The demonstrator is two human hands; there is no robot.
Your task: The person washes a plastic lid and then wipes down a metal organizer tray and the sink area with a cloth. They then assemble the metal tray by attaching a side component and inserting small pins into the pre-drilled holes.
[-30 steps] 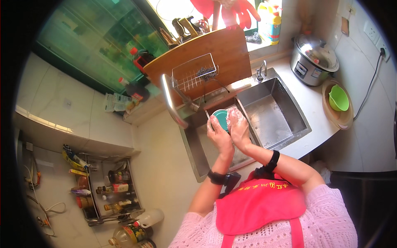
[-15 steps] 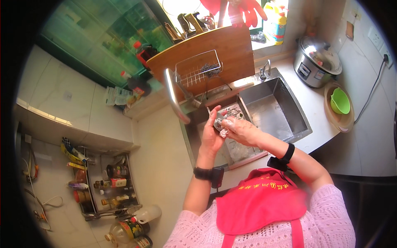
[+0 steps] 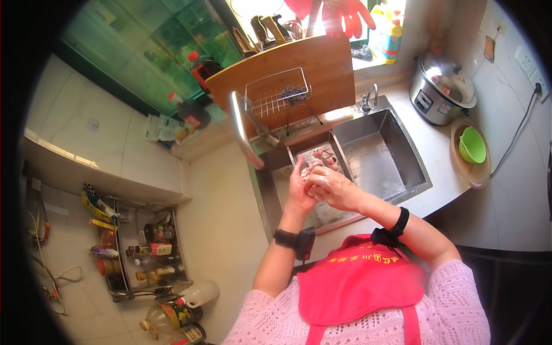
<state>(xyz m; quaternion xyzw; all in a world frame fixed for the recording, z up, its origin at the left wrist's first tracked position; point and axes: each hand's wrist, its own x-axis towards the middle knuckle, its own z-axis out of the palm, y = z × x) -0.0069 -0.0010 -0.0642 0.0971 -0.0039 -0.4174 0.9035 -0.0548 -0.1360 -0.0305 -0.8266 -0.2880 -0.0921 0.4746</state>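
Over the left part of the steel sink (image 3: 422, 175), both my hands are closed together round a pale, lumpy, wet piece (image 3: 312, 165) with grey and pinkish patches. What kind of thing it is I cannot make out. My left hand (image 3: 300, 192) cups it from the left, fingers pointing away from me. From the right my right hand (image 3: 336, 188) presses its curled fingers onto the piece, hiding much of it. Below them an inset tray (image 3: 333, 219) sits in the sink, with whitish and dark bits in it.
A curved spray tap (image 3: 237, 123) rises left of my hands; a smaller tap (image 3: 368, 100) stands behind the right basin. A wooden board (image 3: 333, 75) with a wire rack (image 3: 273, 103) leans at the back. Rightward are a cooker (image 3: 440, 95) and a green bowl (image 3: 471, 145).
My right hand has curled further over the piece and my fingers now sit closer together. The dark grey part seen between my hands before is now mostly covered.
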